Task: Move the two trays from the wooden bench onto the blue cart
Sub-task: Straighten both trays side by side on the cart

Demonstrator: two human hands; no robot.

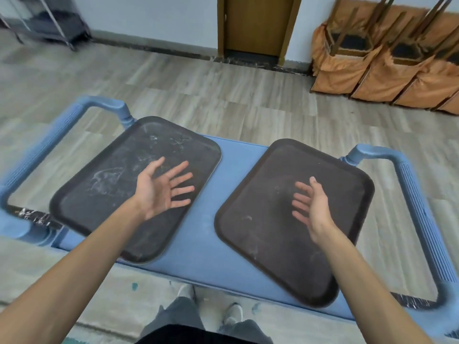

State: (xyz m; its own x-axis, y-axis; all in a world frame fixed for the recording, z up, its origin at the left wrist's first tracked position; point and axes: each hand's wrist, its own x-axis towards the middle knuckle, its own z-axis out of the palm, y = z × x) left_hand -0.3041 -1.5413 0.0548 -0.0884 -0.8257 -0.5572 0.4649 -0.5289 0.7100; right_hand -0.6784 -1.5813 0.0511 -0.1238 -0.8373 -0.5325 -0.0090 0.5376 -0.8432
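Both trays lie flat on the blue cart, one tray under my left hand, the other tray under my right hand; hands open, empty, apparently just clear of them

Blue cart right corner cut off (frame edge); metal rack blurred
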